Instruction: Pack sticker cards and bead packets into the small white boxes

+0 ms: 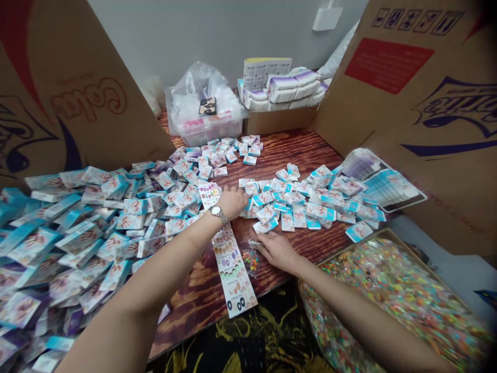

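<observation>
My left hand (233, 203), with a watch at the wrist, lies palm down over a long printed strip (229, 254). Its bent fingers close at the near end of the right pile of small white and blue boxes (297, 199), on a small box (244, 212) mostly hidden by the hand. My right hand (278, 252) rests low on the table, thumb and fingers pinching the top of a small clear bag (251, 261) of colourful bits. Rows of coloured oval pictures cover the strip, whose lower end reaches past the table edge.
A large heap of similar boxes (128, 220) covers the left side. Flat printed cartons (375, 178) lie at right, above a box of many colourful bags (388, 305). Behind stand a plastic tub (212, 132) and a carton of stacked papers (281, 122). Big cardboard boxes flank both sides.
</observation>
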Demonstrator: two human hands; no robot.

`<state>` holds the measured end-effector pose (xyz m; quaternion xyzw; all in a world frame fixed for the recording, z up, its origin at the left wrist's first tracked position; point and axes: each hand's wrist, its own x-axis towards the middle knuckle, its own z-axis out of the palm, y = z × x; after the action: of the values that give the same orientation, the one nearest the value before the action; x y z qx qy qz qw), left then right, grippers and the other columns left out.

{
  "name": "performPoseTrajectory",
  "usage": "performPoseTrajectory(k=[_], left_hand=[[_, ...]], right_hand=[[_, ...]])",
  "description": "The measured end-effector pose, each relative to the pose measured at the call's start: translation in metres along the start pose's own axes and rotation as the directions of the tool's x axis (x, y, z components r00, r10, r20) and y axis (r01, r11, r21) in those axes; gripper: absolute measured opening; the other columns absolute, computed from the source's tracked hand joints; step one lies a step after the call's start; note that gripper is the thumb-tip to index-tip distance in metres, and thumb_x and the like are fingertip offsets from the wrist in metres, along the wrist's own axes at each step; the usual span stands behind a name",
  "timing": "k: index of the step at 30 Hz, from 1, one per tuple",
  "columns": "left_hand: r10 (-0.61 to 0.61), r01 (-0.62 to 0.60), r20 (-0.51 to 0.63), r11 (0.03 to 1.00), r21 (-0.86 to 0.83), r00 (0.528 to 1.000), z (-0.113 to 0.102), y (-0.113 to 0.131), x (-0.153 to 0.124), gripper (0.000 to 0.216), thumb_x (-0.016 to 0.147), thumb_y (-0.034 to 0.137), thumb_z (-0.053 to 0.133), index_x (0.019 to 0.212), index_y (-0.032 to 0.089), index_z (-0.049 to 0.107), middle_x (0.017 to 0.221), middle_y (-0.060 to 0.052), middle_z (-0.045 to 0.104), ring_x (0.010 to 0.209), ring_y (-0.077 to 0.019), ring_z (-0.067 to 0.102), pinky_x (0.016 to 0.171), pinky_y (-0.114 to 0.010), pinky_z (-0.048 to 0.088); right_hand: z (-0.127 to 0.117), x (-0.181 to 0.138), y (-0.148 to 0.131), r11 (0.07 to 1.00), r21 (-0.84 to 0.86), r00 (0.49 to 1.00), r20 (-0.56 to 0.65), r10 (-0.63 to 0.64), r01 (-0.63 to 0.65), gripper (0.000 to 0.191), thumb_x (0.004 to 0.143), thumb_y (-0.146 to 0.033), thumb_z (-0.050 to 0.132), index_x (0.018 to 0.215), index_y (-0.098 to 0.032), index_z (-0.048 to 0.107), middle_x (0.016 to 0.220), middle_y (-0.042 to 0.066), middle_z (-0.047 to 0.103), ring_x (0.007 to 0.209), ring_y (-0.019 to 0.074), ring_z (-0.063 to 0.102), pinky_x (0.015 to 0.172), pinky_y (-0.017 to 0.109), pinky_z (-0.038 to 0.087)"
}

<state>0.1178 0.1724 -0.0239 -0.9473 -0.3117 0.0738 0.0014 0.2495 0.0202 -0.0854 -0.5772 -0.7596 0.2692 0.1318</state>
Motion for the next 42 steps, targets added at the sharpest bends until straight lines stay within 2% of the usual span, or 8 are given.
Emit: performPoseTrajectory(k=[5,11,18,22,25,29,37,42], left_hand=[[0.02,-0.032,-0.16,0.997,-0.072,0.987,-0.041,0.005,-0.03,0.026,0.088,0.021,0.043,0.109,0.009,0.052,0.103,-0.015,0.056,0.095,-0.0256,0.054,0.082,-0.038,0.042],[-0.159,-0.06,-0.322,0.815,-0.577,0.933,-0.052,-0.006,-0.094,0.044,0.087,0.04,0.049,0.125,0.018,0.046,0.111,-0.01,0.056,0.098,-0.0222,0.054,0.086,-0.036,0.043],[-0.383,0.092,0.028,0.15,-0.984,0.923,-0.032,-0.007,-0.143,0.041,0.083,0.043,0.057,0.116,0.02,0.055,0.099,-0.006,0.061,0.092,-0.0206,0.056,0.077,-0.031,0.046],[-0.355,0.065,0.16,-0.264,-0.962,0.921,-0.022,0.007,-0.155,0.032,0.083,0.039,0.059,0.11,0.021,0.06,0.095,-0.004,0.061,0.085,-0.0163,0.057,0.073,-0.025,0.046],[-0.309,0.065,0.232,-0.468,-0.882,0.922,-0.014,0.02,-0.161,0.03,0.082,0.037,0.062,0.107,0.021,0.063,0.096,-0.005,0.061,0.083,-0.0156,0.057,0.074,-0.027,0.047],[-0.255,0.119,0.296,-0.538,-0.834,0.92,-0.006,0.036,-0.172,0.028,0.079,0.037,0.065,0.102,0.021,0.065,0.094,-0.005,0.062,0.081,-0.0152,0.058,0.074,-0.027,0.048],[-0.22,0.155,0.38,-0.651,-0.743,0.898,-0.001,0.05,-0.191,0.034,0.075,0.036,0.07,0.105,0.022,0.064,0.096,-0.006,0.061,0.08,-0.0163,0.058,0.068,-0.028,0.049],[-0.193,0.164,0.386,-0.674,-0.72,0.902,0.003,0.055,-0.195,0.036,0.073,0.037,0.071,0.104,0.021,0.064,0.1,-0.007,0.062,0.081,-0.0176,0.059,0.067,-0.027,0.049]], right_hand=[[-0.039,-0.019,0.011,0.992,0.127,1.0,-0.018,-0.02,0.022,0.017,0.094,-0.027,0.044,0.094,-0.019,0.059,0.092,0.004,0.066,0.086,0.0167,0.06,0.077,0.027,0.043],[-0.059,-0.013,0.026,0.969,0.248,1.0,0.0,0.014,-0.013,0.018,0.09,-0.026,0.05,0.098,-0.018,0.063,0.096,0.006,0.067,0.087,0.0198,0.061,0.077,0.031,0.044],[-0.058,-0.019,0.022,0.973,0.23,0.999,0.046,0.01,-0.021,0.021,0.089,-0.022,0.049,0.105,-0.018,0.062,0.1,0.005,0.067,0.09,0.019,0.061,0.078,0.03,0.045],[-0.054,-0.016,0.015,0.985,0.172,0.995,0.104,-0.012,-0.006,0.025,0.09,-0.025,0.05,0.111,-0.02,0.061,0.102,0.005,0.068,0.09,0.0189,0.062,0.078,0.029,0.045],[-0.044,-0.01,0.014,0.998,-0.037,0.984,0.176,-0.038,0.045,0.04,0.086,-0.025,0.056,0.125,-0.023,0.053,0.107,0.006,0.067,0.094,0.02,0.062,0.08,0.029,0.045],[-0.031,-0.006,0.018,0.969,-0.242,0.979,0.206,-0.006,0.057,0.042,0.083,-0.021,0.058,0.125,-0.027,0.053,0.1,0.007,0.067,0.091,0.0221,0.062,0.081,0.032,0.044],[-0.024,-0.026,0.02,0.97,-0.242,0.994,0.101,0.029,-0.004,0.029,0.093,-0.041,0.044,0.097,-0.017,0.059,0.1,0.01,0.059,0.089,0.0192,0.058,0.077,0.029,0.044],[-0.039,-0.038,0.019,0.979,-0.193,0.988,0.149,-0.041,0.07,0.023,0.094,-0.036,0.044,0.092,-0.019,0.06,0.089,0.004,0.061,0.082,0.0156,0.058,0.073,0.025,0.043]])
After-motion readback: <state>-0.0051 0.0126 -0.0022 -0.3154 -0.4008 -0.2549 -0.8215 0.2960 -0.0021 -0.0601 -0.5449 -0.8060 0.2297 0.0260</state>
